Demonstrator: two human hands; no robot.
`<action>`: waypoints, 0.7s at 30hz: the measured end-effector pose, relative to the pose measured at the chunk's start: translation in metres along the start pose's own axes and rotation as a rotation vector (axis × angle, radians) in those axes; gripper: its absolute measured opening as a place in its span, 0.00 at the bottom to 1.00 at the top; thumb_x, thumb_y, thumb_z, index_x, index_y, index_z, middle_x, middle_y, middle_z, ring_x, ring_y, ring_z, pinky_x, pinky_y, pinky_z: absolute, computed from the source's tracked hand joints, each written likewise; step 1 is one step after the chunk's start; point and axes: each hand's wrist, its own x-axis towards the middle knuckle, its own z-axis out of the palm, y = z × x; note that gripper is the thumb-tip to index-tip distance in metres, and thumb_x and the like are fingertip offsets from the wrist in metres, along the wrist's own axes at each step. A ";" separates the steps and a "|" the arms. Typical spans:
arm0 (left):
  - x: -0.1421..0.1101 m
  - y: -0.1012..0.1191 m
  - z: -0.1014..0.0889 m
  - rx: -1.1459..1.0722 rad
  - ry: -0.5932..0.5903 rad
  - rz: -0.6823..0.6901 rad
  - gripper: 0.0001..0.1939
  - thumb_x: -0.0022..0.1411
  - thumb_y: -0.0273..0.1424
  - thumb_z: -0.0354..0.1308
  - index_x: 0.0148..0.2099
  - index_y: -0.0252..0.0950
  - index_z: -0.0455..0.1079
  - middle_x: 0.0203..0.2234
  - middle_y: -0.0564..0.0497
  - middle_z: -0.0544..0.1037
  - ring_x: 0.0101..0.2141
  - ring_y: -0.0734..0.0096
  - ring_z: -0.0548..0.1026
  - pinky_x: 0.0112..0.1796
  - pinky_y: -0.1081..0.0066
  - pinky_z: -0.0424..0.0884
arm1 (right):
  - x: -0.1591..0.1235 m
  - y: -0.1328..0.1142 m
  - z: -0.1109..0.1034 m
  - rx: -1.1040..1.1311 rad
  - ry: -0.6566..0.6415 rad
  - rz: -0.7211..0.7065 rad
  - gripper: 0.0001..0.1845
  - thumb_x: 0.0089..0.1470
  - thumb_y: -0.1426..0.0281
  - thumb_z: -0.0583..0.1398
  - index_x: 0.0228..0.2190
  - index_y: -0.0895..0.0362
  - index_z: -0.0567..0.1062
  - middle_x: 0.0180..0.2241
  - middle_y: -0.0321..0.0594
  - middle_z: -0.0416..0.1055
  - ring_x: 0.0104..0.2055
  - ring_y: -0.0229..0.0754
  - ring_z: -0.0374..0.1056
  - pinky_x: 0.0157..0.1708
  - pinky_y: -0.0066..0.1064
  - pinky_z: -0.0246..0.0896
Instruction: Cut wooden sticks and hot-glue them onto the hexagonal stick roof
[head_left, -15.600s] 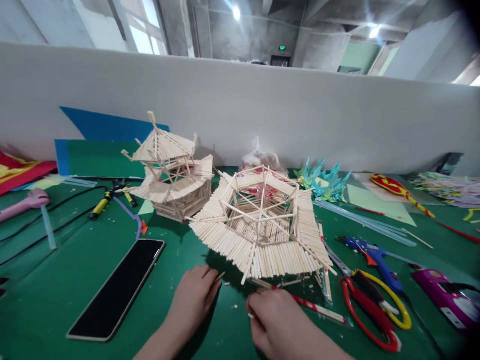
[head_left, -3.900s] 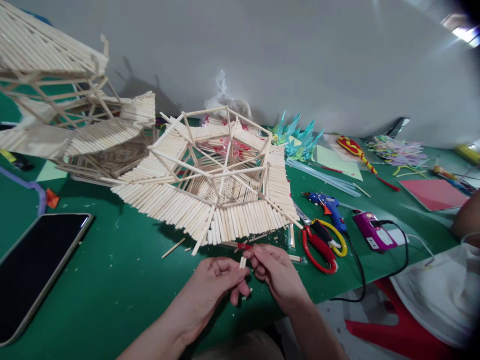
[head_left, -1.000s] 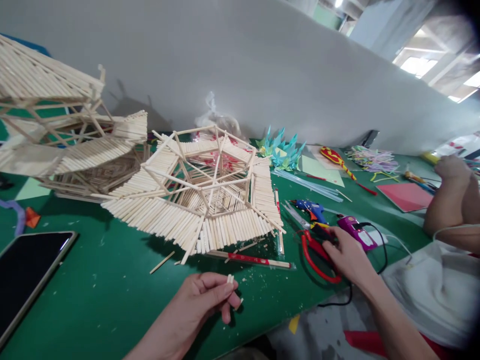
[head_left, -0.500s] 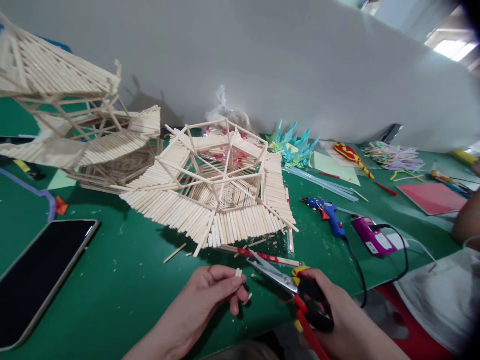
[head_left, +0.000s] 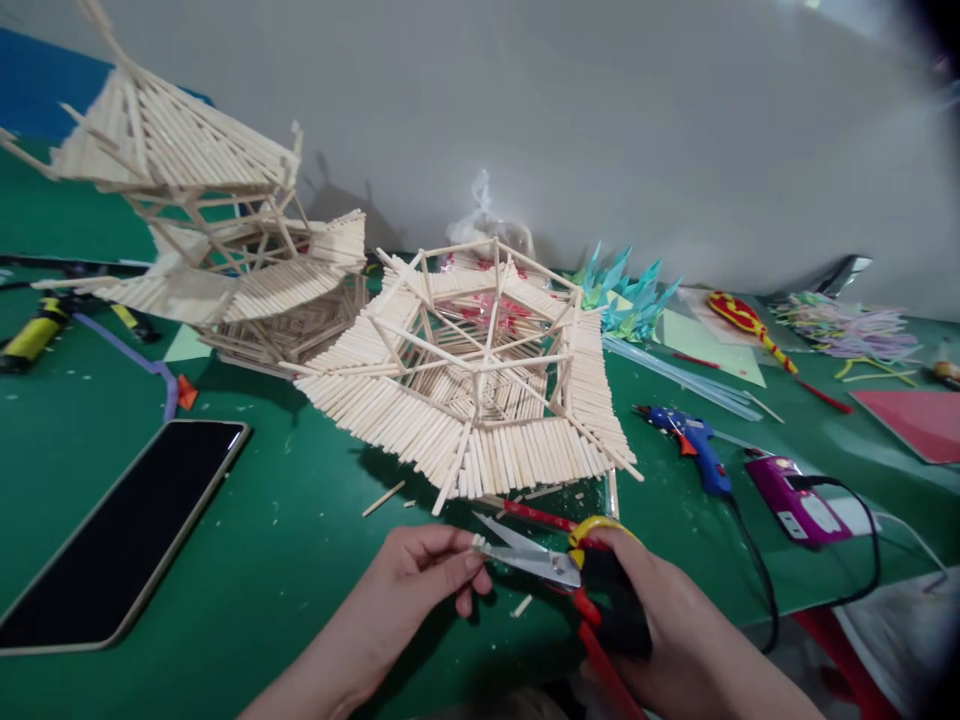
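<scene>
Head view: between the thumb and fingers of the left hand (head_left: 431, 575) the grip pinches a short pale stick (head_left: 478, 541), of which only a small end shows beyond the thumb; whether it is one piece or several side by side I cannot tell. That end seems to point up and away from the person, though too little shows to be sure of its long axis. Right at it lie the blade tips of the scissors (head_left: 534, 562), reaching in from the right, one blade above and one roughly level with the end. The blades stand parted and run across the stick rather than along it; whether metal touches wood is too fine to tell.

The right hand (head_left: 652, 590) has its grip wrapped around the black, red and yellow handles, its forearm slanting in from the lower right. The left forearm comes up from the lower left, wrist low over the desk (head_left: 300, 560), so the hands face each other.

Just below the blades lies a loose offcut (head_left: 522, 606). Beyond the hands stands the wooden frame (head_left: 540, 455) with its stick-covered eaves; a glue gun (head_left: 694, 445) lies to its right, a phone (head_left: 135, 530) to the left.
</scene>
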 end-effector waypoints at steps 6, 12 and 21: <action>0.000 -0.001 -0.002 0.021 -0.040 -0.009 0.09 0.50 0.33 0.60 0.29 0.31 0.74 0.19 0.51 0.75 0.19 0.77 0.66 0.24 0.76 0.61 | 0.002 -0.003 0.001 -0.053 0.025 -0.067 0.23 0.37 0.70 0.59 0.40 0.55 0.63 0.36 0.44 0.71 0.34 0.47 0.69 0.31 0.37 0.64; 0.000 -0.005 -0.004 0.032 -0.082 0.022 0.07 0.51 0.32 0.59 0.30 0.34 0.76 0.20 0.52 0.74 0.20 0.77 0.66 0.24 0.76 0.62 | 0.005 -0.009 0.001 -0.068 0.003 -0.075 0.19 0.38 0.71 0.58 0.37 0.55 0.64 0.33 0.43 0.71 0.32 0.46 0.69 0.28 0.36 0.63; 0.001 -0.003 -0.003 0.187 -0.120 0.115 0.08 0.53 0.29 0.56 0.28 0.35 0.76 0.20 0.51 0.74 0.22 0.75 0.67 0.24 0.76 0.63 | 0.005 -0.010 0.002 -0.063 0.026 -0.129 0.19 0.39 0.70 0.58 0.38 0.56 0.64 0.35 0.43 0.70 0.33 0.45 0.68 0.31 0.35 0.63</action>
